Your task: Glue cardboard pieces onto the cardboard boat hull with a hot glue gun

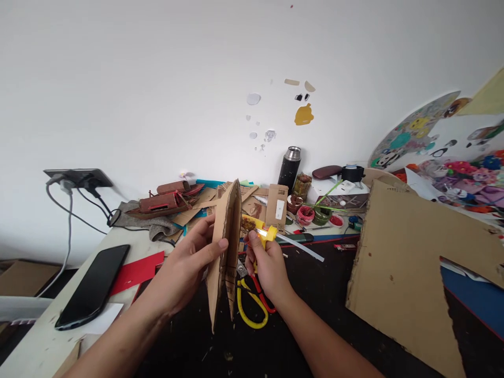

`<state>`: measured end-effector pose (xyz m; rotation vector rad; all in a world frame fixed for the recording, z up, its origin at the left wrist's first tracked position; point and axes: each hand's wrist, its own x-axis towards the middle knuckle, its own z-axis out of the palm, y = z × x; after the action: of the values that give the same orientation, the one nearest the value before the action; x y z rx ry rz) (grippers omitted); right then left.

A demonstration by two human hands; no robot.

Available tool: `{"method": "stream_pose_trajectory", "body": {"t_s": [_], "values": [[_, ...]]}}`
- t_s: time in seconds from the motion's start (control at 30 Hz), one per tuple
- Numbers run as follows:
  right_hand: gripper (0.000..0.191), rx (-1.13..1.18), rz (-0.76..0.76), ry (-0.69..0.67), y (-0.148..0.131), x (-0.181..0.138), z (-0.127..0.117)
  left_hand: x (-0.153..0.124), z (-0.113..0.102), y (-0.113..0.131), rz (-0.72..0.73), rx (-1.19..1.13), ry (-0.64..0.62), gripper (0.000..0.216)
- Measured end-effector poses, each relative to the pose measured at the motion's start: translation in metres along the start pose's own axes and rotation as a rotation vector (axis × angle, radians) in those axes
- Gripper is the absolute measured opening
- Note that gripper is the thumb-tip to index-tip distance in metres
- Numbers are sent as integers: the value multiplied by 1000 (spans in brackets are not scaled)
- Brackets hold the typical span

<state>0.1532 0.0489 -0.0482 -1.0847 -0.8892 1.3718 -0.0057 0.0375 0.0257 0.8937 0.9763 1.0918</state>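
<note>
My left hand [191, 262] is closed on a folded cardboard piece [221, 252], thumb on its near face and fingers behind. The piece stands upright, pointed at the top, with two layers and a gap between them. In my right hand [270, 268] is a yellow hot glue gun [271, 232], a clear glue stick [303, 248] jutting from its back to the right. Its nozzle end is hidden behind the cardboard. Below on the dark mat lie scissors [252, 317] with yellow and red handles, partly covered by the cardboard and my right hand.
Brown model boats [161, 202] and cardboard scraps lie at the back left. A black thermos [289, 168] and paint jars [305, 214] stand by the wall. A large cardboard sheet [397, 273] covers the right. A phone [94, 286] and plugged cables [71, 210] are at left.
</note>
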Motion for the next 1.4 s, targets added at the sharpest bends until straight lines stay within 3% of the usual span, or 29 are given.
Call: {"method": "stream_pose_trajectory", "body": {"t_s": [0.13,0.23,0.37,0.57,0.77,0.9,1.1,1.27,1.4], "values": [[68,5,-6,15,-3,1,-2,2,1,-5,-154,-45,-45,63],[68,-11,-27,13,-5,1,-3,4,0,-7,-194,-57,-18,49],[69,15,-36,10,-6,1,-5,9,-4,-9,-154,-27,46,36],[69,43,-35,-6,-8,2,-7,22,-12,-12,-126,-33,170,52],[69,27,-85,-8,-12,3,-12,30,-20,-11,-99,122,267,47],[63,-56,-144,-21,-8,-1,-14,32,-33,-5,26,412,225,59],[45,-316,-245,-45,-1,-13,-15,33,-46,6,58,504,118,68],[30,-494,-395,-23,-6,-14,-17,31,-51,16,36,653,74,58],[29,-590,-416,-26,-8,-12,-19,33,-54,25,23,619,81,44]]}}
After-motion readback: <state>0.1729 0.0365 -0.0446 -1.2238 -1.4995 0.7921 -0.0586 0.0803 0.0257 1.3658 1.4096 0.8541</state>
